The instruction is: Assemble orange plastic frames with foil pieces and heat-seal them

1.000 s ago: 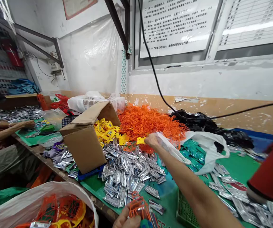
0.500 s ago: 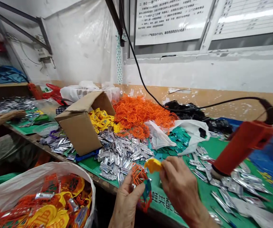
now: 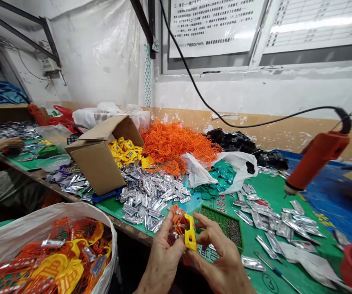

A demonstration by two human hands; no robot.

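My left hand [image 3: 164, 255] pinches an orange lattice-like plastic piece [image 3: 178, 217] between thumb and fingers, above the table's front edge. Against its right side sits a yellow moulded plastic piece [image 3: 190, 234] with cut-outs. My right hand [image 3: 220, 259] grips this yellow piece from the right, its fingers curved around it. The lower part of the orange piece is hidden by my hands and the yellow piece. Just behind my right hand lies a green tray [image 3: 241, 230] holding many tiny dark metal parts, probably screws.
An orange electric screwdriver [image 3: 318, 161] hangs on the right. Silver packets [image 3: 151, 194], an orange lattice heap [image 3: 176, 143], teal pieces [image 3: 220, 175] and a cardboard box [image 3: 101, 167] cover the table. A white sack [image 3: 113, 241] stands front left. Another person's arm [image 3: 1, 149] shows far left.
My right hand has brought the yellow piece down and left onto the orange piece. The green tray behind it has come into sight. The hanging screwdriver has swung up and away from the packets.
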